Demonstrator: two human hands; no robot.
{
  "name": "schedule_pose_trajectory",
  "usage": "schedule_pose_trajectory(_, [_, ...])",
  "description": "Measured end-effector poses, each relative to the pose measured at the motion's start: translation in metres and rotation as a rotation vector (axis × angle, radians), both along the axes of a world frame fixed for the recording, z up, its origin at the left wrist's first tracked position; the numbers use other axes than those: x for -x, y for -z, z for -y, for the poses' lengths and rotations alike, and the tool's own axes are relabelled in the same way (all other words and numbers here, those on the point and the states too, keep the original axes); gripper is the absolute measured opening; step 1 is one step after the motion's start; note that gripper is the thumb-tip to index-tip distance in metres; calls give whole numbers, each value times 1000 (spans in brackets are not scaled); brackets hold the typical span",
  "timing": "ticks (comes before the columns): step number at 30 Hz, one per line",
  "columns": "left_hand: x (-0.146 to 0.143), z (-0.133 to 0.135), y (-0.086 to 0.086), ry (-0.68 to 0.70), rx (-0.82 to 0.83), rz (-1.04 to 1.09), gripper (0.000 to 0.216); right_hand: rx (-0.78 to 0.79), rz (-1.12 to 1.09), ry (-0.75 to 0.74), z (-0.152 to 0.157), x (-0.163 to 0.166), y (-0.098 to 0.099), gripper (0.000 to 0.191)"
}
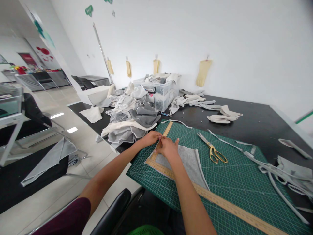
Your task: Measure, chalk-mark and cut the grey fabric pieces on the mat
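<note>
Soft gray cloth (190,163) is lying under flat wooden strips (220,198).
Left hand (152,138) and right hand (169,147) are resting at its upper left, fingers bent; can't tell their grip.

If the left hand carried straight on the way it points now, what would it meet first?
Most likely the right hand, which is right next to the left hand at the wooden ruler; whether the two touch is hard to tell.
</note>
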State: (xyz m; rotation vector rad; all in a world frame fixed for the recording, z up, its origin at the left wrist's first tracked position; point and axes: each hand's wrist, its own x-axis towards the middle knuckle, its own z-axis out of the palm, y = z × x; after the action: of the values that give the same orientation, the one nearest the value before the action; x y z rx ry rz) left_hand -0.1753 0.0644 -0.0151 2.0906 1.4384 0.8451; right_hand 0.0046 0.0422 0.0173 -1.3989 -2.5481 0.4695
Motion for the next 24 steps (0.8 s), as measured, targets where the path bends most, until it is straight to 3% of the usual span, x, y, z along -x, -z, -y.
schedule_pose_trajectory(10, [10,21,-10,99,67,19,23,10,-24,6,3,-2,-7,37])
schedule_pose_trajectory(24, [9,44,-19,63,64,28,22,12,-25,17,3,-1,-7,33])
